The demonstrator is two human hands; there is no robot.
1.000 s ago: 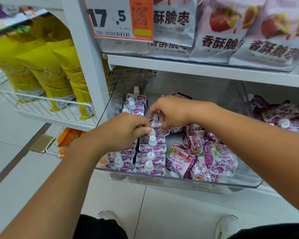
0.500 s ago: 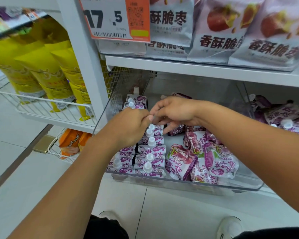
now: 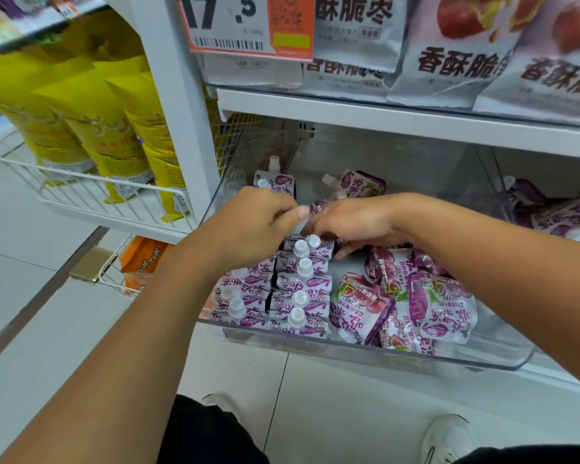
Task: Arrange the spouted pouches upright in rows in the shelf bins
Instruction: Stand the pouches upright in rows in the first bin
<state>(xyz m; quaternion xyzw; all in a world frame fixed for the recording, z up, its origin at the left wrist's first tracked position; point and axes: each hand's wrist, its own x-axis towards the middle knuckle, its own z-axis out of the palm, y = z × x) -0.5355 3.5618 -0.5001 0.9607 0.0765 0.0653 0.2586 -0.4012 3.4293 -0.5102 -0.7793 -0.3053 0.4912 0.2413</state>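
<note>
A clear plastic shelf bin holds purple-and-white spouted pouches. Two upright rows stand at its left: one row with white caps showing, and a second row beside it. Loose pouches lie in a heap on the right side of the bin. Two more pouches sit at the back. My left hand and my right hand meet over the far end of the upright rows. Both have curled fingers on a pouch there, which they mostly hide.
A neighbouring bin on the right holds more purple pouches. White snack bags and a price tag hang over the shelf above. Yellow bags stand in a wire basket at left, with orange packs below. Tiled floor lies in front.
Both hands have moved a little further back along the upright rows and come closer together. The capped row now shows more pouches in front of the hands.
</note>
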